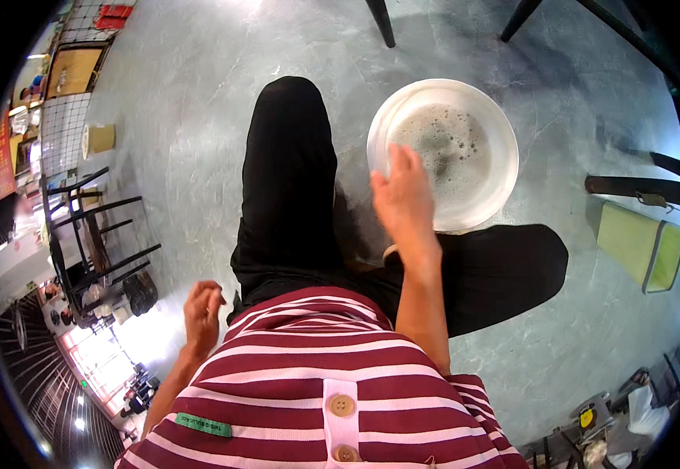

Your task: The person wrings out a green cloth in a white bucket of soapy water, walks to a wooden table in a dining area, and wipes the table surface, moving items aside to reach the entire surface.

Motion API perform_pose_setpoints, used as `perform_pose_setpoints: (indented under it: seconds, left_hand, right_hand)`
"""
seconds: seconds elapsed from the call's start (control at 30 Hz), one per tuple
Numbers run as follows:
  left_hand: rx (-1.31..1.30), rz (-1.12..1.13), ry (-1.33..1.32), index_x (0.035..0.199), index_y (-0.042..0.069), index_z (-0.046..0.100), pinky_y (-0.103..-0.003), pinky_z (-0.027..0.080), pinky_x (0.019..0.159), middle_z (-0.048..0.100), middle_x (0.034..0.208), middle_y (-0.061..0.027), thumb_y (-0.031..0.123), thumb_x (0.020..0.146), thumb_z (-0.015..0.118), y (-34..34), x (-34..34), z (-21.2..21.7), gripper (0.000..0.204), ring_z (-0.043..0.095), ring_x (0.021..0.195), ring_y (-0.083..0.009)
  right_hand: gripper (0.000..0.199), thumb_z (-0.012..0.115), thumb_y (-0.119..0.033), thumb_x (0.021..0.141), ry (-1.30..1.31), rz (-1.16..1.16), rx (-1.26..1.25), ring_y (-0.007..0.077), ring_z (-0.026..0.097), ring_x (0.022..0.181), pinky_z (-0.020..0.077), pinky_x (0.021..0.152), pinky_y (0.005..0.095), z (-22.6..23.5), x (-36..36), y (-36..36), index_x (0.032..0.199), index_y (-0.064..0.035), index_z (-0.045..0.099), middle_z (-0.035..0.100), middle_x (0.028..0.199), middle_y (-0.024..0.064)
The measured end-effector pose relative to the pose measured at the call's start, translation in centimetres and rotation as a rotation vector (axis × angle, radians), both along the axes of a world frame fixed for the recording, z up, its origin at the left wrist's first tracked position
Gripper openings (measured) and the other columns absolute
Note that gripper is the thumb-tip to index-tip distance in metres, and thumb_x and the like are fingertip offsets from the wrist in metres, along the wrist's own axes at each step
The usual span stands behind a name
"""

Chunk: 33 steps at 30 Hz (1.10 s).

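A round white basin [502, 168] stands on the floor in front of me, slightly to the right. Cloudy grey water with foam and bubbles fills its middle. Over the basin's near left rim is my right hand [404, 199], its fingers stretched forward, the thumb apart and nothing visible in it. Whether it touches the rim I cannot tell. My left hand [202, 314] hangs in the air beside my left hip, loosely bent and holding nothing that I can see.
My legs in black trousers [287, 172] flank the basin on its left and near sides. A green bin [629, 246] stands at the right beside dark furniture legs [637, 186]. Black chair frames [109, 227] and a yellowish bucket [99, 141] are at the left.
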State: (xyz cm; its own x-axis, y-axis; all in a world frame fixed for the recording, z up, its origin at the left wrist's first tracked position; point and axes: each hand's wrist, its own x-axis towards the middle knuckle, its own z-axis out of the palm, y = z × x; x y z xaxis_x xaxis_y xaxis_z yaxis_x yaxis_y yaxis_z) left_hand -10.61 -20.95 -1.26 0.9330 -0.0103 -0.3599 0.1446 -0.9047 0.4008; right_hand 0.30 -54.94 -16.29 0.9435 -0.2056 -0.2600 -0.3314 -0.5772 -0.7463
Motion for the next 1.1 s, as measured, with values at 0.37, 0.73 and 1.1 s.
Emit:
perform_pose_setpoints:
  seconds: [0.37, 0.73, 1.1]
  left_hand:
    - [-0.966, -0.006, 0.591, 0.088, -0.002, 0.064, -0.028, 0.050, 0.076, 0.063, 0.088, -0.0084, 0.022, 0.100, 0.046, -20.1, 19.2, -11.9, 0.033, 0.060, 0.081, -0.0145]
    - [-0.812, 0.287, 1.095, 0.153, 0.011, 0.011, -0.070, 0.009, 0.108, -0.003, 0.159, -0.0150, 0.044, 0.098, 0.042, -31.9, 25.6, -22.0, 0.072, -0.008, 0.146, -0.0348]
    - [-0.714, 0.294, 1.360, 0.153, 0.013, 0.018, -0.073, 0.002, 0.105, 0.010, 0.159, -0.0131, 0.060, 0.095, 0.031, -33.0, 26.7, -26.2, 0.075, 0.004, 0.144, -0.0445]
  right_hand:
    - [0.075, 0.064, -0.019, 0.082, 0.697, -0.132, -0.387, 0.0400, 0.016, 0.144, 0.0322, 0.108, 0.0568, -21.1, 6.0, -6.3, 0.149, -0.0160, 0.030, 0.017, 0.156, 0.0205]
    - [0.034, 0.063, -0.013, 0.081, 0.553, -0.207, -0.482, 0.0316, 0.062, 0.108, 0.0479, 0.095, 0.0402, -18.5, 4.4, -9.4, 0.111, 0.0021, 0.063, 0.064, 0.114, 0.0202]
    - [0.039, 0.059, -0.017, 0.080, 0.059, -0.473, 0.469, 0.0208, 0.063, 0.081, 0.0490, 0.074, 0.0341, -2.7, 3.5, -7.0, 0.113, 0.0025, 0.065, 0.069, 0.089, 0.0146]
